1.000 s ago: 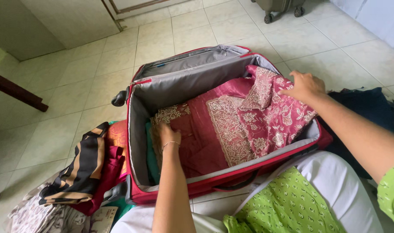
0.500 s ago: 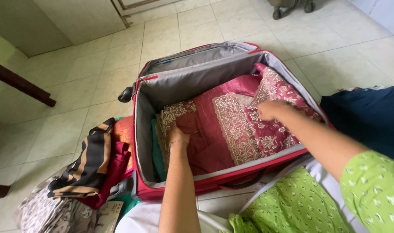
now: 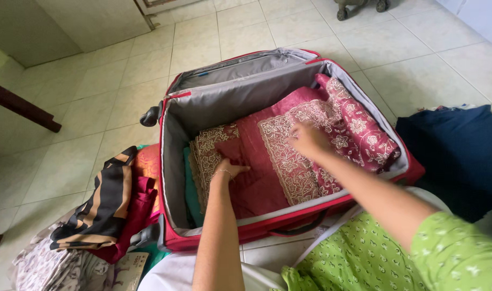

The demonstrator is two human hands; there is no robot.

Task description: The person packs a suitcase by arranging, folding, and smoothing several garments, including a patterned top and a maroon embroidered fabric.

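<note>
At frame centre, embroidered maroon fabric (image 3: 289,156) is pressed flat inside the open red suitcase (image 3: 173,161) by the left hand (image 3: 231,168) and right hand (image 3: 309,139), both open-palmed, nothing gripped.

Suitcase (image 3: 173,140): red, laid open on the tiled floor
Embroidered cloth (image 3: 278,161): maroon, spread inside
Left hand (image 3: 229,168): pressed flat near left wall
Right hand (image 3: 308,139): laid at cloth's middle

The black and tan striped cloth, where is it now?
In the head view, the black and tan striped cloth lies on the clothes pile on the floor, left of the open red suitcase, beside an orange garment.
</note>
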